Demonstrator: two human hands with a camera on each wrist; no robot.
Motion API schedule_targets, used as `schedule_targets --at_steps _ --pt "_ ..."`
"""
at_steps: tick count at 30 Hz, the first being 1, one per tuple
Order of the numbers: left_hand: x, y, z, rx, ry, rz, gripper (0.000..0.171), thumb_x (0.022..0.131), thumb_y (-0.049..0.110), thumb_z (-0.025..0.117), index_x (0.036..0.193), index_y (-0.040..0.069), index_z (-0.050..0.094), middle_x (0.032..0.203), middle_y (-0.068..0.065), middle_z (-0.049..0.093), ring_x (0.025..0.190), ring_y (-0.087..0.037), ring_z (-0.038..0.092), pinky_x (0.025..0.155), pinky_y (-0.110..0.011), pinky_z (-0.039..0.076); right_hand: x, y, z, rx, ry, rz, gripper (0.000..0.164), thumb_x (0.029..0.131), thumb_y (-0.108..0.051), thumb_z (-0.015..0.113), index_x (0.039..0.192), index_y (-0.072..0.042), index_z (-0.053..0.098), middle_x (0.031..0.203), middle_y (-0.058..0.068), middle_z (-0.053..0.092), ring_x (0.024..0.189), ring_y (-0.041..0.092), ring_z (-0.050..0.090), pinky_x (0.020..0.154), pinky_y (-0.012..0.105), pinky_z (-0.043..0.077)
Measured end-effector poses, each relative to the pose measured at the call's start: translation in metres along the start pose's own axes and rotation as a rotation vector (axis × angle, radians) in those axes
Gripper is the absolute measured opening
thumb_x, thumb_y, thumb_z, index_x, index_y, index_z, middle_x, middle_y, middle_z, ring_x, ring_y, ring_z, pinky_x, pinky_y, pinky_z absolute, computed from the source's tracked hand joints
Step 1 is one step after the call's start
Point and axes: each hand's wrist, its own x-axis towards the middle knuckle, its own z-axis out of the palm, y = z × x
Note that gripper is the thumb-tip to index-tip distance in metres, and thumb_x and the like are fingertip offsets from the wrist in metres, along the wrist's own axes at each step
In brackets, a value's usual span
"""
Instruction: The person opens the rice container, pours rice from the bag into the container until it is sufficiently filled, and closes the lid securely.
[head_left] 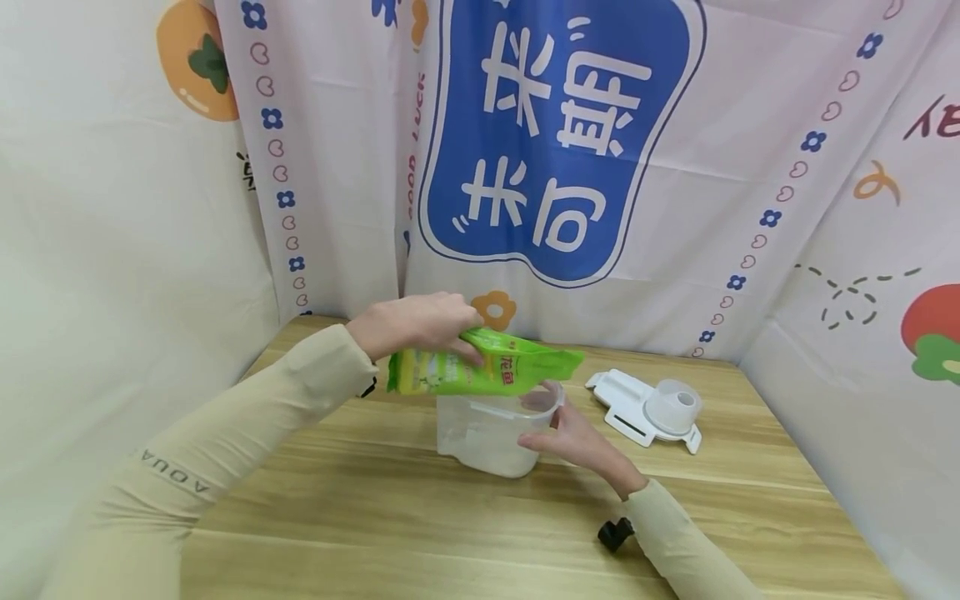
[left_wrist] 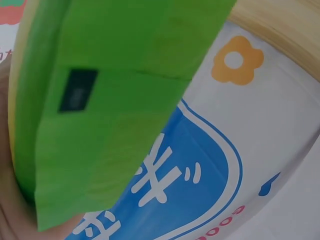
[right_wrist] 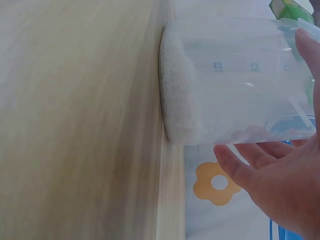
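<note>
My left hand (head_left: 423, 323) grips a green and yellow plastic bag (head_left: 442, 375) from above. The bag lies tilted over a clear plastic container (head_left: 487, 437), its narrow end pointing right across the rim. In the left wrist view the bag's green side fills much of the picture. My right hand (head_left: 581, 442) holds the container at its right side near the rim, thumb in front and fingers behind. Seen from the right wrist, a layer of whitish grains (right_wrist: 177, 95) covers the container's bottom, which stands on the table.
A white lid (head_left: 622, 396) with a clear round cap (head_left: 673, 407) on it lies on the wooden table (head_left: 360, 508), right of the container. Printed white cloth (head_left: 352, 167) hangs behind the table and at both sides.
</note>
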Motion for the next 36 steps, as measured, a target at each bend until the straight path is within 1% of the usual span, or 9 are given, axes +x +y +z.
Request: schedule_targets --at_steps 4,9,15,20,23,27,31,33,36 --pt "0.001 0.001 0.001 0.012 0.026 0.013 0.04 0.088 0.047 0.069 0.109 0.014 0.07 0.081 0.003 0.069 0.064 -0.009 0.066 0.057 -0.021 0.055 0.001 0.001 0.001 0.01 -0.004 -0.014 0.086 0.081 -0.021 0.08 0.146 -0.015 0.024 0.141 0.015 0.05 0.13 0.033 0.051 0.107 0.051 0.044" --pt "0.004 0.003 -0.002 0.049 0.083 0.048 0.03 0.09 0.042 0.068 0.104 0.016 0.07 0.077 0.003 0.069 0.059 -0.008 0.065 0.053 -0.019 0.054 0.002 0.004 0.001 0.021 0.001 -0.032 0.09 0.081 -0.018 0.08 0.149 -0.016 0.023 0.144 0.019 0.048 0.132 0.036 0.049 0.107 0.052 0.044" --pt "0.006 0.004 -0.004 0.09 0.066 0.096 0.029 0.089 0.041 0.07 0.102 0.016 0.072 0.079 0.003 0.069 0.059 -0.007 0.065 0.052 -0.018 0.052 0.003 0.005 0.001 0.017 -0.002 -0.027 0.09 0.081 -0.019 0.08 0.15 -0.014 0.021 0.144 0.019 0.048 0.131 0.036 0.05 0.107 0.051 0.044" --pt "0.008 0.006 -0.001 0.133 0.07 0.131 0.033 0.088 0.044 0.07 0.106 0.017 0.072 0.08 0.005 0.07 0.06 -0.006 0.064 0.054 -0.018 0.052 0.003 0.001 0.001 0.007 0.004 -0.023 0.083 0.081 -0.019 0.079 0.144 -0.013 0.025 0.142 0.018 0.049 0.128 0.036 0.052 0.104 0.049 0.047" --pt "0.008 0.01 0.002 0.19 0.098 0.091 0.034 0.089 0.046 0.068 0.106 0.017 0.072 0.078 0.005 0.069 0.06 -0.007 0.063 0.054 -0.019 0.051 0.003 0.0 0.0 -0.001 0.006 -0.024 0.08 0.081 -0.019 0.079 0.142 -0.013 0.028 0.142 0.018 0.049 0.128 0.036 0.052 0.104 0.049 0.047" --pt "0.008 0.022 0.01 0.255 0.169 -0.007 0.035 0.091 0.047 0.065 0.109 0.017 0.072 0.076 0.004 0.067 0.06 -0.009 0.06 0.052 -0.02 0.048 0.001 -0.001 -0.001 0.003 0.006 -0.009 0.083 0.081 -0.019 0.079 0.144 -0.013 0.025 0.142 0.02 0.048 0.127 0.036 0.052 0.105 0.052 0.046" --pt "0.005 0.032 0.024 0.315 0.261 -0.105 0.036 0.096 0.049 0.056 0.11 0.019 0.069 0.067 0.005 0.061 0.054 -0.01 0.052 0.045 -0.02 0.038 0.001 0.0 -0.002 0.004 0.003 0.007 0.089 0.082 -0.022 0.08 0.149 -0.016 0.022 0.143 0.02 0.048 0.128 0.034 0.052 0.106 0.05 0.045" --pt "0.002 0.034 0.033 0.368 0.305 -0.137 0.037 0.099 0.051 0.05 0.105 0.018 0.066 0.063 0.005 0.055 0.05 -0.01 0.045 0.042 -0.021 0.033 0.002 0.001 -0.001 0.001 -0.003 0.006 0.09 0.082 -0.023 0.08 0.15 -0.015 0.021 0.144 0.021 0.047 0.128 0.035 0.052 0.106 0.05 0.045" --pt "-0.001 0.033 0.044 0.439 0.375 -0.144 0.037 0.101 0.05 0.044 0.099 0.017 0.061 0.058 0.006 0.048 0.047 -0.009 0.04 0.039 -0.02 0.028 0.002 0.002 0.0 0.002 -0.007 0.01 0.091 0.082 -0.024 0.08 0.15 -0.015 0.021 0.144 0.023 0.046 0.129 0.034 0.052 0.106 0.05 0.046"
